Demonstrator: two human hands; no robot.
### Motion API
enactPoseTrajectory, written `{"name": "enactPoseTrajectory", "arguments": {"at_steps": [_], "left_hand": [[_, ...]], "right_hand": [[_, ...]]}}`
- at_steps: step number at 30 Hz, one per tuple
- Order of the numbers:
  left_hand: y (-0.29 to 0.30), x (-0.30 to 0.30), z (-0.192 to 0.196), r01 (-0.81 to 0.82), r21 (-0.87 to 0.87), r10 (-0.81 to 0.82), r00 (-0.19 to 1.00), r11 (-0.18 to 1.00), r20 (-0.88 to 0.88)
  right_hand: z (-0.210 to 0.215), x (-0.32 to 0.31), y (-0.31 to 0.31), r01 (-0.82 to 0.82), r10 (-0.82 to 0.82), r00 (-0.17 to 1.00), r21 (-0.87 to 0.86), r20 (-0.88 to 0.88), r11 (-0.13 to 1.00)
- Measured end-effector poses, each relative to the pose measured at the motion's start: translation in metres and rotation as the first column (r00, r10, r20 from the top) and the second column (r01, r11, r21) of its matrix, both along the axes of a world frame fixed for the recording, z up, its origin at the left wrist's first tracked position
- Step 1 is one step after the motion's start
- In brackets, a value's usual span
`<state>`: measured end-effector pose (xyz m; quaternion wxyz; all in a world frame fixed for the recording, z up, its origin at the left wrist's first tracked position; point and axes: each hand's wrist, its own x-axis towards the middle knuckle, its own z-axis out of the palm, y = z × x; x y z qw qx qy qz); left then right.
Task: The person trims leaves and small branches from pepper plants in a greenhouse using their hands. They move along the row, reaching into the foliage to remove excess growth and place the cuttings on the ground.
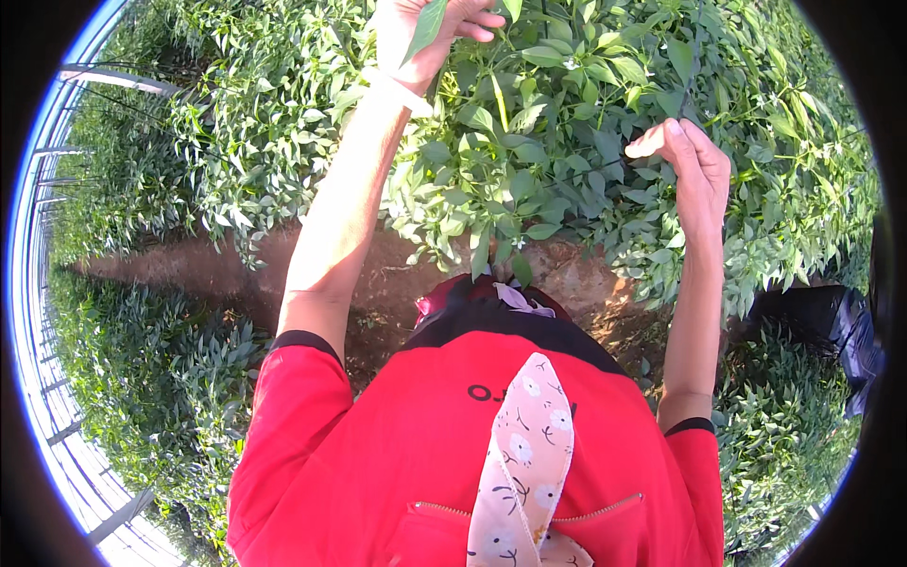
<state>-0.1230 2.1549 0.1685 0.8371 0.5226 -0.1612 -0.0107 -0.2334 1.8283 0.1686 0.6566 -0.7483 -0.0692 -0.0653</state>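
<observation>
My left hand (423, 33) is raised at the top of the view, its fingers closed around a green leaf (425, 28) of the tall leafy plant (529, 123) in front of me. My right hand (690, 165) reaches into the same foliage further right, fingers curled together among the leaves; whether it holds a stem is hidden. A slim pale green pepper (498, 99) hangs between the two hands. I wear a red top with a pink flowered ribbon (524, 454) down the front.
Rows of green plants (161, 170) stand on both sides of a bare brown soil path (189, 265). A black bag (831, 317) lies at the right. Greenhouse frame bars (57, 378) curve along the left edge.
</observation>
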Motion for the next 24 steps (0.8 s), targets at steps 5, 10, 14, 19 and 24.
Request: {"name": "enactPoseTrajectory", "arguments": {"at_steps": [5, 10, 14, 19, 24], "left_hand": [[-0.046, -0.013, -0.001, -0.026, 0.348, 0.003, 0.998, 0.937, 0.067], [-0.097, -0.037, -0.004, 0.069, 0.408, -0.113, 0.99, 0.91, 0.084], [-0.104, -0.046, -0.001, 0.141, 0.518, -0.2, 0.978, 0.844, 0.059], [-0.097, -0.049, -0.001, 0.414, 0.478, -0.462, 0.886, 0.774, -0.019], [-0.08, -0.044, -0.022, 0.581, 0.32, -0.63, 0.774, 0.748, 0.066]], "right_hand": [[0.023, 0.014, 0.022, -0.058, 0.082, 0.986, -0.164, 0.144, 0.985], [0.051, 0.018, 0.042, -0.27, 0.312, 0.928, -0.208, 0.206, 0.94], [0.075, 0.034, 0.048, -0.229, 0.336, 0.885, -0.326, 0.322, 0.917], [0.075, 0.067, 0.037, -0.108, 0.315, 0.912, -0.586, 0.263, 0.803], [0.065, 0.08, 0.025, -0.101, 0.14, 0.99, -0.578, 0.024, 0.81]]}}
